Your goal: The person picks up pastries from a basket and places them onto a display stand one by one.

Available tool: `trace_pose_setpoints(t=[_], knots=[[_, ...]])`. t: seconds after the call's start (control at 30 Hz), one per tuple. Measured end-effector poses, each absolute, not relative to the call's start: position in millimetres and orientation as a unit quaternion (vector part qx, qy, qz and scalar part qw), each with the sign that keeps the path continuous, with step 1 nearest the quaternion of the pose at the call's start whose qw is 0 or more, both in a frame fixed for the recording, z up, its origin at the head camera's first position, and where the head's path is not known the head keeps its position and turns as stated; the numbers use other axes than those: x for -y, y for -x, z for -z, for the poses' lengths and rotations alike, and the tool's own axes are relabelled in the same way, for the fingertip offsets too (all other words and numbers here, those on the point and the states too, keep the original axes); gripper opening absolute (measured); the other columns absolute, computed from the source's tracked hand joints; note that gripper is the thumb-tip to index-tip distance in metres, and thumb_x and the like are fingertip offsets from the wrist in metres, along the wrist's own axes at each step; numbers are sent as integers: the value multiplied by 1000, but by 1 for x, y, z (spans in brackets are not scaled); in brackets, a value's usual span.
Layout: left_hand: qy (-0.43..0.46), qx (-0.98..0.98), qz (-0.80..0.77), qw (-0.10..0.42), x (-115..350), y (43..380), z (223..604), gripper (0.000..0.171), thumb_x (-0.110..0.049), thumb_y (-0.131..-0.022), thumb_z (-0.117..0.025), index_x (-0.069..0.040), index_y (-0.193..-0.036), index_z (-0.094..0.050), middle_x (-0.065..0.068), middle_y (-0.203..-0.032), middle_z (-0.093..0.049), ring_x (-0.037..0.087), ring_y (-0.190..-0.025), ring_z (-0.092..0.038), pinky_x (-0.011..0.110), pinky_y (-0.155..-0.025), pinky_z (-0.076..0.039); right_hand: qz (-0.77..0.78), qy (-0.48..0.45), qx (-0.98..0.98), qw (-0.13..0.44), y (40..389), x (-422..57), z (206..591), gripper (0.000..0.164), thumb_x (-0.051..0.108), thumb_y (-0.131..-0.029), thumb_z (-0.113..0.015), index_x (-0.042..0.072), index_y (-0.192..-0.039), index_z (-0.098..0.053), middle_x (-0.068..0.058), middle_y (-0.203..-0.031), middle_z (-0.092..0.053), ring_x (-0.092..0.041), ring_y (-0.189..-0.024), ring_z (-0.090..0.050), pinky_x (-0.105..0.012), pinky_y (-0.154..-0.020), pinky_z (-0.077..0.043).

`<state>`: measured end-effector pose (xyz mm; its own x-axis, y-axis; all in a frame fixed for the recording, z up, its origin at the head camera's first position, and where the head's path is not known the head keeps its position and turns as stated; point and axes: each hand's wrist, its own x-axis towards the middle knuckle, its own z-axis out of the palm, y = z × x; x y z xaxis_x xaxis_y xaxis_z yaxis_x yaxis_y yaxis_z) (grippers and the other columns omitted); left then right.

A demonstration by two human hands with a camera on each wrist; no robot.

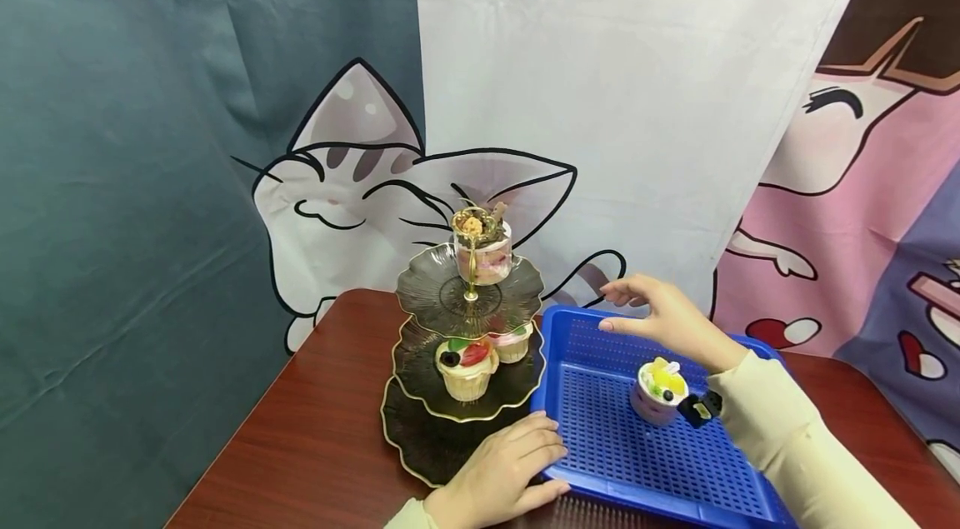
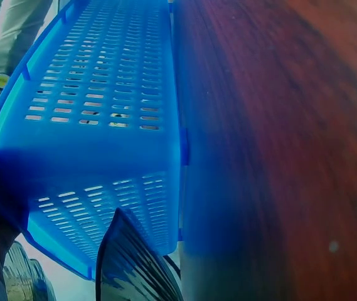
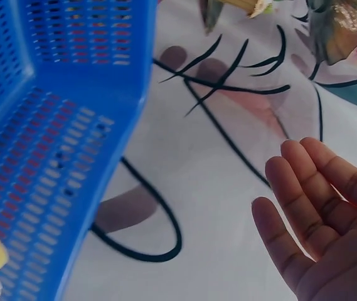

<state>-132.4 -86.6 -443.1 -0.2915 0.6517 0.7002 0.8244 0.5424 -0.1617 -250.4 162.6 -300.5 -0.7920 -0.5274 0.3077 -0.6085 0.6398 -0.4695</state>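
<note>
In the head view my left hand (image 1: 504,469) holds the near left corner of a blue plastic basket (image 1: 637,496), fingers and thumb over the rim. Above the basket's far side hovers my right hand (image 1: 667,316), fingers apart from the thumb with nothing between them. Inside the basket stands a toy dessert cup (image 1: 658,391) with yellow fruit on top. To the left is a dark tiered stand (image 1: 420,300) with gold edges. Its top tier bears a layered dessert cup (image 1: 483,258); on the middle tier sit a fruit-topped cupcake (image 1: 467,371) and another cupcake (image 1: 513,343), partly hidden.
A reddish-brown wooden table (image 1: 300,421) carries the stand and basket. Behind it hangs a cartoon-printed curtain (image 1: 600,96). The stand's gold handle (image 1: 472,266) rises in front of the top dessert. A black wrist camera (image 1: 701,408) hangs below my right wrist.
</note>
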Motion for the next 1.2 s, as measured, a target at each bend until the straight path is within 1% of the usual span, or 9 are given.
trace_pose_setpoints(t=[0.1, 0.3, 0.5, 0.63, 0.73, 0.83, 0.97, 1.2], knots=[[465, 795, 115, 373, 86, 133, 443, 27, -40, -88, -67, -16, -100, -69, -6, -101, -70, 11, -114, -60, 27, -112, -41, -283, -303, 908, 62, 251, -171, 307, 45, 35, -84, -74, 10, -119, -62, -6, -110, -66, -25, -101, -61, -48, -90, -53], [467, 792, 118, 376, 87, 133, 443, 27, -39, -87, -68, -15, -99, -69, -5, -101, -70, 12, -114, -60, 28, -112, -42, -275, -283, 918, 51, 251, -184, 318, 46, 39, -83, -73, 11, -119, -62, -6, -108, -67, -27, -101, -62, -46, -88, -54], [467, 792, 121, 373, 86, 133, 443, 28, -39, -87, -69, -14, -100, -70, -5, -102, -70, 12, -114, -60, 28, -111, -43, -270, -277, 921, 46, 250, -194, 327, 48, 39, -83, -73, 8, -117, -62, -11, -110, -68, -28, -102, -62, -51, -88, -54], [466, 794, 121, 372, 86, 133, 443, 28, -39, -86, -69, -15, -100, -70, -5, -104, -69, 12, -114, -60, 28, -111, -42, -263, -267, 927, 37, 250, -201, 335, 49, 42, -82, -73, 8, -115, -63, -10, -111, -68, -28, -103, -62, -52, -89, -53], [465, 795, 120, 371, 86, 133, 443, 28, -40, -86, -69, -15, -100, -70, -6, -104, -69, 12, -114, -60, 27, -112, -42, -260, -259, 930, 24, 250, -207, 340, 51, 45, -81, -73, 7, -115, -63, -12, -112, -67, -30, -105, -62, -55, -91, -52], [464, 795, 119, 372, 86, 133, 443, 28, -40, -86, -69, -15, -100, -70, -5, -103, -70, 12, -114, -60, 27, -112, -41, -256, -255, 932, 20, 249, -212, 344, 51, 45, -81, -74, 6, -113, -63, -14, -112, -67, -31, -104, -62, -56, -90, -52], [465, 793, 122, 375, 86, 134, 443, 29, -39, -85, -71, -15, -99, -70, -5, -102, -70, 12, -113, -61, 27, -112, -42, -254, -253, 933, 18, 248, -218, 350, 49, 41, -81, -75, 5, -111, -64, -14, -110, -67, -30, -102, -62, -55, -89, -53], [461, 797, 124, 371, 86, 133, 443, 28, -39, -85, -70, -15, -99, -69, -5, -102, -70, 12, -113, -61, 27, -112, -41, -247, -237, 940, 5, 251, -230, 364, 55, 42, -79, -76, 0, -113, -63, -16, -111, -67, -32, -103, -62, -55, -89, -53]])
